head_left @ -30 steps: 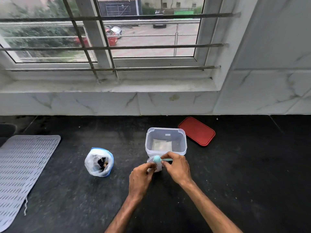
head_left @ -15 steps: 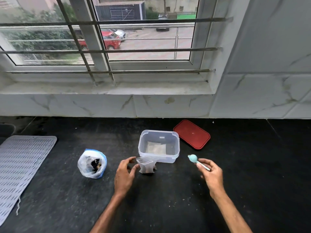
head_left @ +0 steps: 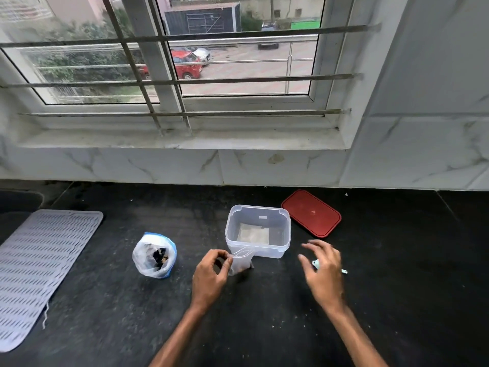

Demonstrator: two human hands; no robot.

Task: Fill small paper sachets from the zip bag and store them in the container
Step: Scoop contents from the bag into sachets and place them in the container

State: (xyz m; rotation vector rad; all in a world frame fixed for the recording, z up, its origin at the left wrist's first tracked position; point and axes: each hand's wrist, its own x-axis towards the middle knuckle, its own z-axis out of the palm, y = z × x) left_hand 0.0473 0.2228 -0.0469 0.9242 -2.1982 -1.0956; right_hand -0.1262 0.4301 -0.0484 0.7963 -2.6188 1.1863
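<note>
A small translucent paper sachet stands on the black counter just in front of the clear plastic container. My left hand pinches the sachet's top left edge. A flat white sachet lies on the container's floor. The zip bag stands open to the left, with dark pieces inside. My right hand hovers right of the container, fingers spread and motion-blurred. A teal spoon lies under it, its handle tip poking out on the right.
The container's red lid lies flat behind and right of it. A grey perforated mat covers the counter's left side. A marble wall and barred window close off the back.
The right hand carried the teal spoon away from the sachet to the right, lowered it and opened over it. The left hand shifted from beside the sachet to pinching its top edge.
</note>
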